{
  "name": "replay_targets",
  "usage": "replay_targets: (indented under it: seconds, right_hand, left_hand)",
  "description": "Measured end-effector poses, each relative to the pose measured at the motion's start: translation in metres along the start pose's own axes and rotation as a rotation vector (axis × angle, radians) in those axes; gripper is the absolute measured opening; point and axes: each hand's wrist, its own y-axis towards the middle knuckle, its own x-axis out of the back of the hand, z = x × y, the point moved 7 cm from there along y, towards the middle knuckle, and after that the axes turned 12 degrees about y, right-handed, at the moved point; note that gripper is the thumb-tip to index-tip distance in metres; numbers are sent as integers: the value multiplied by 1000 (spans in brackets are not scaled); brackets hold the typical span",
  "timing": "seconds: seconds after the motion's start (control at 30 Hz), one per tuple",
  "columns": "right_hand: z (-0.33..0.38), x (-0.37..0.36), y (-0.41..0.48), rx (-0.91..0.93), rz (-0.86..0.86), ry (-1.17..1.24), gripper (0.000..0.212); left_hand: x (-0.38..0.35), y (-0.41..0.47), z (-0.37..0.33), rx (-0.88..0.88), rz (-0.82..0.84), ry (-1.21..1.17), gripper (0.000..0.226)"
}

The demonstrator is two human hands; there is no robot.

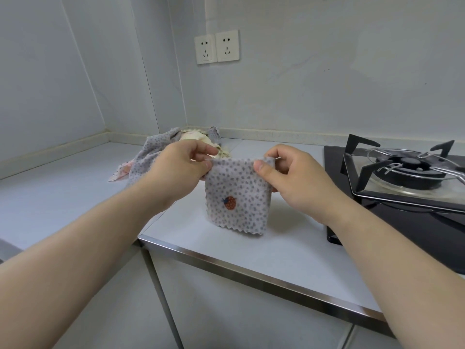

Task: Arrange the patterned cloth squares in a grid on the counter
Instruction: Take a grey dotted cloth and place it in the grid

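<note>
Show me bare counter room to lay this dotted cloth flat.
Bare white counter lies left of the crumpled cloth pile, and between that pile, the black gas hob and the steel front edge. The pile crowds the back corner.

Your left hand (176,170) sits right in front of the heap of crumpled dotted grey, pink and cream cloths (151,151), covering its middle. How many pieces are in that heap, you can't tell. Both top corners of the grey dotted cloth square with the red strawberry print (239,197) vanish under your thumbs and fingers, and the fingers of your right hand (294,177) behind the fabric are mostly out of sight. Whether the scalloped bottom edge touches the pale grey counter (63,197) is unclear. The black glass gas hob (402,217) runs off the right edge, its burner only partly shown. Both forearms run out of view at the bottom corners.
</note>
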Motion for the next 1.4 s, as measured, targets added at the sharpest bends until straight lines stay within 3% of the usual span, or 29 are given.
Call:
replay_targets:
  seconds: [0.1, 0.23, 0.4, 0.57, 0.7, 0.87, 1.07, 1.2, 1.4]
  right_hand:
    - [-1, 3, 1, 18, -37, -14, 8]
    - [0, 8, 1, 42, -89, 12, 10]
    - [-6, 11, 3, -12, -124, 133, 20]
    - [-12, 14, 6, -49, -151, 264, 14]
    - [-18, 12, 7, -101, -171, 359, 14]
    - [-42, -11, 3, -360, -98, 428, 41]
    - [-40, -19, 1, -291, -154, 270, 42]
    - [-41, -24, -2, -364, -103, 311, 50]
    - [-30, -44, -15, -478, 94, 430, 28]
  left_hand:
    - [-1, -2, -5, -23, -11, 105, 21]
    - [-3, -5, -3, -3, 6, 123, 20]
    - [-15, -5, -2, 95, 31, -230, 12]
    - [-42, -17, 0, 192, 287, -436, 24]
    - [-43, -19, 3, 207, 195, -503, 24]
    - [-39, -19, 2, 202, 65, -506, 23]
    - [-35, -21, 5, 181, -79, -385, 19]
    - [-29, -18, 5, 142, -150, -283, 18]
    - [-22, -10, 30, 382, -174, -507, 12]
